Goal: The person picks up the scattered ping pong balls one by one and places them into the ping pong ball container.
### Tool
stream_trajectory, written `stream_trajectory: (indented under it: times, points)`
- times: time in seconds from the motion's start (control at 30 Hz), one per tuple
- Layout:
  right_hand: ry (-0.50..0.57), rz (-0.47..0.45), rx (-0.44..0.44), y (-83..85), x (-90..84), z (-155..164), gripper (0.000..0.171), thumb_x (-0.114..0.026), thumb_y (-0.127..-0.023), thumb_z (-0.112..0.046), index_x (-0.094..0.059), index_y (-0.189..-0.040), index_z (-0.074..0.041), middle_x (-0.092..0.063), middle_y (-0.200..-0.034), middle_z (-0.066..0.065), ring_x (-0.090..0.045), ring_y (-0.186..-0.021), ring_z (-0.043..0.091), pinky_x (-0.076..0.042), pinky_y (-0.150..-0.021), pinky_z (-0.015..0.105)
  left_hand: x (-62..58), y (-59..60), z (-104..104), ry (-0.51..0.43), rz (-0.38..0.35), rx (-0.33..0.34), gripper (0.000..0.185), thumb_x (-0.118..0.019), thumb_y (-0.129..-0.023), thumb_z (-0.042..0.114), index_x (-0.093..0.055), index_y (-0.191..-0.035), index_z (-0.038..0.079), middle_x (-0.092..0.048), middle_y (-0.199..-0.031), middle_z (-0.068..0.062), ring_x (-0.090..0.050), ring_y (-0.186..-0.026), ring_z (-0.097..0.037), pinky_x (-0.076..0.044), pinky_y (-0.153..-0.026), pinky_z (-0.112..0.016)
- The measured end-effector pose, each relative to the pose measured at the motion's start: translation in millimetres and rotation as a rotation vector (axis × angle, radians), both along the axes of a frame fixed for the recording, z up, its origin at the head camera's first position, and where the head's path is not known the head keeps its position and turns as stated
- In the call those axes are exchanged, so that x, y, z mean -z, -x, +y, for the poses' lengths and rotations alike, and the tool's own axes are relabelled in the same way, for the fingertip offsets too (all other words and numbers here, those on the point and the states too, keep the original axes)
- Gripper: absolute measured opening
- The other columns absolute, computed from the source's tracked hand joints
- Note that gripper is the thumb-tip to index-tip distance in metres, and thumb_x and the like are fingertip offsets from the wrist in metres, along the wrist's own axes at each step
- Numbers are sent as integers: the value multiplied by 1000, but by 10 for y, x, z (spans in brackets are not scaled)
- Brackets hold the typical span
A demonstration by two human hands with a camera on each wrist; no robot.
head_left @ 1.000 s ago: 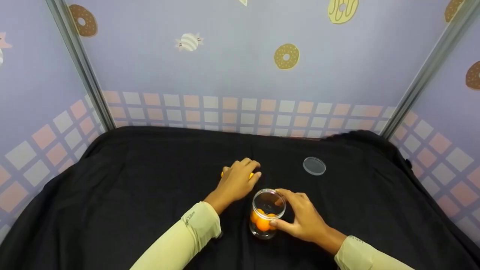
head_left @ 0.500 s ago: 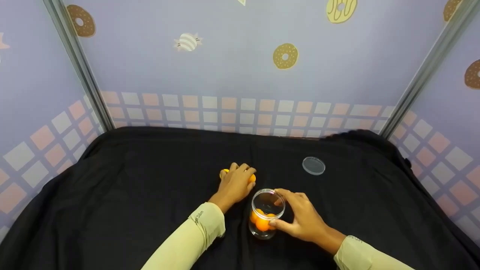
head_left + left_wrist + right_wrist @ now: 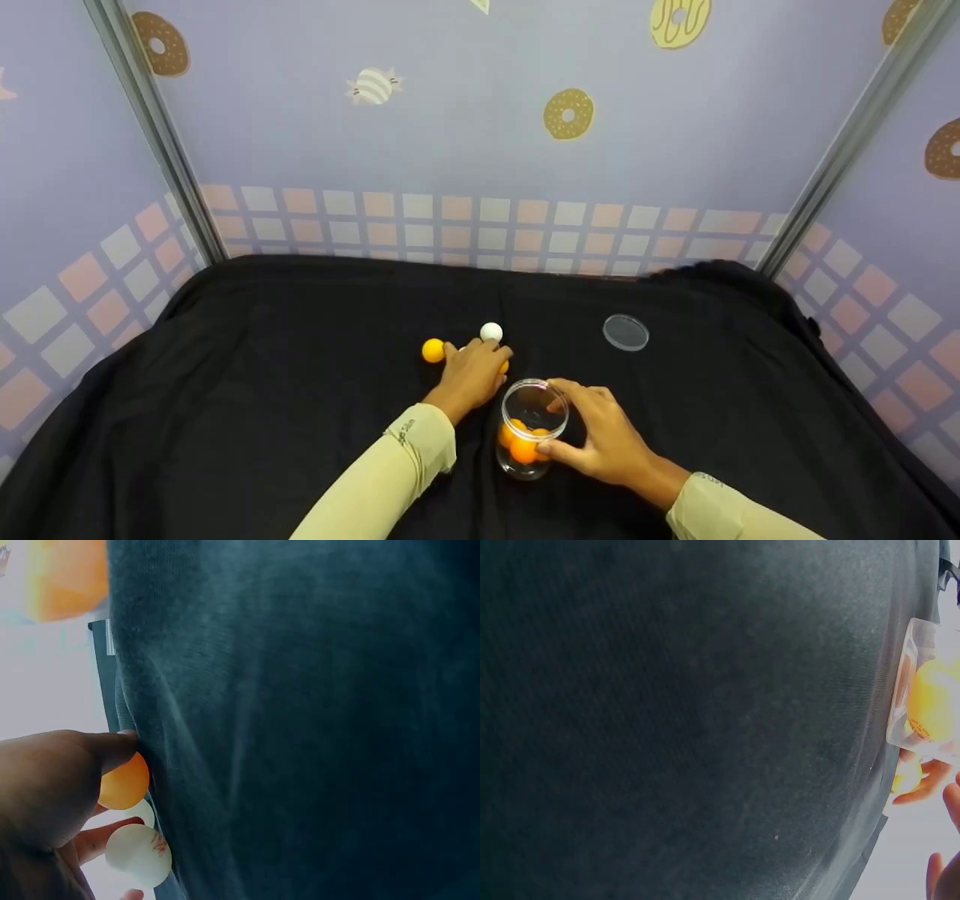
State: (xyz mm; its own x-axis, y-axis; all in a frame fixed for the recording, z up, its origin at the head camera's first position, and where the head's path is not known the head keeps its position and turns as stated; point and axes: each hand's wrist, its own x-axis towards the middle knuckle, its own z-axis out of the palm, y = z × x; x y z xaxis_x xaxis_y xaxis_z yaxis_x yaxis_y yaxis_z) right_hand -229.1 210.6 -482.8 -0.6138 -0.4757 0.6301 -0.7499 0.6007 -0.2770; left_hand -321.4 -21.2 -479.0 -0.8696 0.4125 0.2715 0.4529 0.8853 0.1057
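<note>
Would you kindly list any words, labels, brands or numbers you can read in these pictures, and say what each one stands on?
Nothing can be read for certain.
Left sleeve cuff: a small dark print, too small to read.
White ball: a red mark, blurred, unreadable.
Orange ball in the jar: a dark print, blurred, unreadable.

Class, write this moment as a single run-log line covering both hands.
left hand: grips orange ball | right hand: holds clear jar, orange balls inside | loose on black cloth: orange ball, white ball, clear lid
</note>
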Motion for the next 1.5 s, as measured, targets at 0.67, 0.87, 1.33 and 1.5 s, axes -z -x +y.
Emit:
stream_trajectory:
  times: [0.67,0.87,1.33,1.5]
  points:
    - [-8,-8,20,-17,1,-4,77,-82,-79,-54,-55,-141,-18,-72,-113,-6,-64,-101,11,-47,-90,43,-42,-16,-29,17,-17,0,33,-72,-94,27,-66,-126,22,-67,-120,-4,-64,-107,-30,-41,-89,-63]
    - [-6,-13,22,-20,-2,-2,77,-82,-78,-54,-56,-141,-19,-71,-121,-1,-63,-103,13,-48,-90,43,-112,-35,-35,-3,-3,28,33,-73,-94,27,-66,-126,22,-66,-115,-3,-65,-106,-29,-40,-87,-61]
    - [-10,-20,24,-19,-10,-2,77,-82,-78,-54,-55,-142,-19,-71,-108,-10,-62,-101,14,-48,-89,43,-424,-163,-120,-57,65,51,35,-72,-95,32,-65,-129,24,-67,-121,0,-64,-108,-23,-40,-86,-55]
    - [-7,-14,29,-23,-4,0,78,-82,-78,-55,-55,-142,-19,-71,-113,-9,-61,-102,16,-48,-88,42,-573,-270,-145,-91,77,77,37,-71,-96,33,-65,-131,25,-66,-121,2,-63,-108,-22,-40,-89,-57]
